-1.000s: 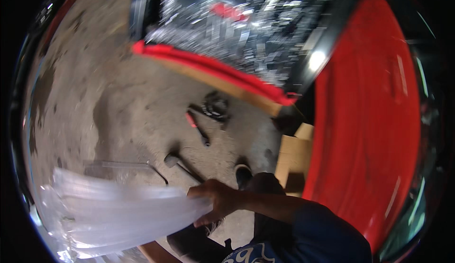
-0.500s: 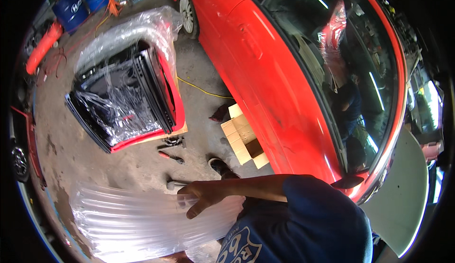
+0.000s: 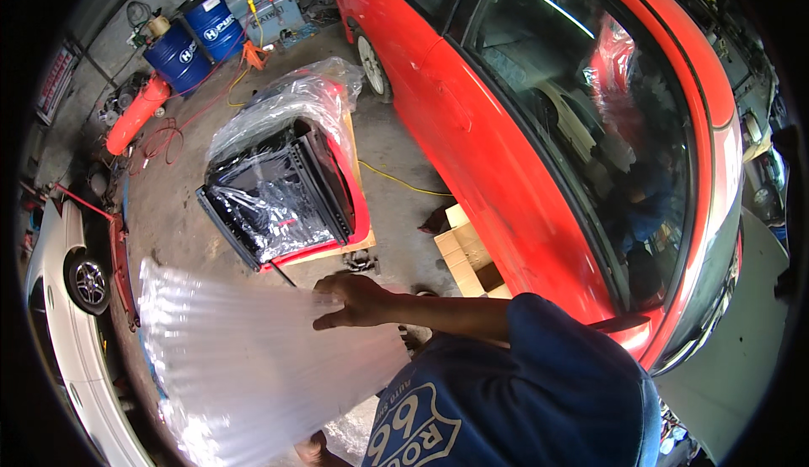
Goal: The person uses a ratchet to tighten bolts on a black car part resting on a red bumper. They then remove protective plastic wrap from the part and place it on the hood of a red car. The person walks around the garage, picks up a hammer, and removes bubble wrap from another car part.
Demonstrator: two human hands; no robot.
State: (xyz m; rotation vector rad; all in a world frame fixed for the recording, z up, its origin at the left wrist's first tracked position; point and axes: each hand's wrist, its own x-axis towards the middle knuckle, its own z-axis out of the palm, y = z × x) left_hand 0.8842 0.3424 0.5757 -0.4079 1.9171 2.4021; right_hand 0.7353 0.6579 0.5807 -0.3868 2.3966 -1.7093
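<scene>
A wide sheet of clear ribbed plastic air-column wrap [image 3: 253, 341] is stretched out in front of me, fanned toward the left. My right hand [image 3: 354, 300] closes on its upper edge, with the thumb lower and the fingers curled at the plastic. Near the bottom of the picture my left hand [image 3: 312, 448] is partly seen at the lower edge of the wrap; its fingers look closed on the plastic, though most are hidden. Beyond the wrap, a red car door [image 3: 364, 227] with a black plastic-covered inner side lies on flat cardboard.
A red car [image 3: 480, 155] stands along the right. Beside it is an open cardboard box [image 3: 462, 252]. Blue drums [image 3: 177, 56], a red cylinder [image 3: 139, 115] and an orange jack stand [image 3: 255, 55] are at the far left. A yellow cord [image 3: 404, 184] crosses the floor; a white car [image 3: 76, 341] is at left.
The air-column wrap is raised and spread wider, hiding tools on the floor. Both hands stay on it. My view has shifted left, bringing in more of the white car.
</scene>
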